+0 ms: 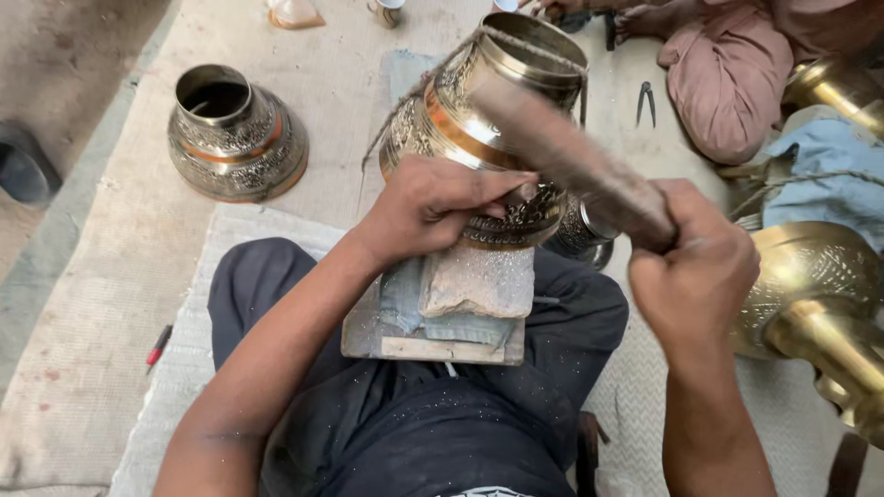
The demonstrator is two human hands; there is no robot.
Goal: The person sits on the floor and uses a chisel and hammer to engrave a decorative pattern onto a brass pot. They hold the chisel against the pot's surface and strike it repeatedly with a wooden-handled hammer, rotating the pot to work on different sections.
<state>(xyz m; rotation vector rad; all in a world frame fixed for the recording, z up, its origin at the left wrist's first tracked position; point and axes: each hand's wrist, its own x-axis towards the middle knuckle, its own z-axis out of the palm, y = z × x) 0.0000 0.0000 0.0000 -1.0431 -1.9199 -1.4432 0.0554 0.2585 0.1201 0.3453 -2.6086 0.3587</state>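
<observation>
Right hand is fisting a blurred mallet; left hand is pinching a chisel against the engraved brass pot. Risk: it's swinging close to left fingertips, and the pot is tilting on the padded block, so a slip mars it.

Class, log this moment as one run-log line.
left hand: presses tool on engraved brass pot | right hand: grips blurred mallet | pot on padded block

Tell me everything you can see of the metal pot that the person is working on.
The brass pot looks golden, with engraved patterns, an orange band and a wide open mouth. It lies tilted on a stone block on the person's lap. The left hand presses on its carved lower edge; the right hand holds a blurred hammer in front of it. A rope crosses its rim.
</observation>
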